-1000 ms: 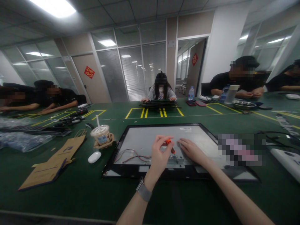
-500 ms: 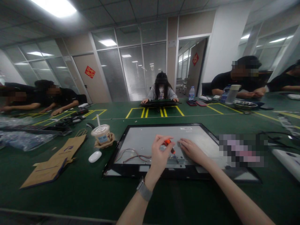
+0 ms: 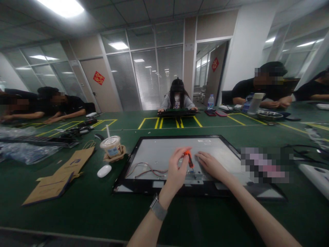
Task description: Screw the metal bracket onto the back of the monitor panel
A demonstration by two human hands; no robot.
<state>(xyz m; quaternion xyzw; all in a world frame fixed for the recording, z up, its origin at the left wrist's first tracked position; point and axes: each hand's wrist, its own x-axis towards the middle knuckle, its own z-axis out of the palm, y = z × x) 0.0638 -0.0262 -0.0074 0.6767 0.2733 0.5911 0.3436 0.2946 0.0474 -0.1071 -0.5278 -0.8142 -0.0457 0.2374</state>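
Note:
A flat display panel [image 3: 164,151] with a grey back and black frame lies on the green table. My left hand [image 3: 178,164], with a watch [image 3: 158,207] on its wrist, has its fingers closed at an orange and black screwdriver [image 3: 190,160]. The screwdriver stands nearly upright, its tip at a small metal bracket [image 3: 194,176] by the panel's near edge. Whether the tip sits in a screw is too small to tell. My right hand [image 3: 210,165] rests flat on the panel to the right, fingers stretched out, holding nothing. Thin wires [image 3: 146,171] lie on the panel at the left.
Left of the panel are a drink cup [image 3: 111,146] with a straw, a white mouse [image 3: 104,171] and a brown paper bag [image 3: 61,175]. A blurred-out item [image 3: 264,165] and a white device [image 3: 315,176] lie right. Across the table a person [image 3: 177,97] holds another panel.
My left fingers have shifted on the screwdriver, and more of its orange handle shows. The screwdriver stands a little more upright. My right hand has stayed in place.

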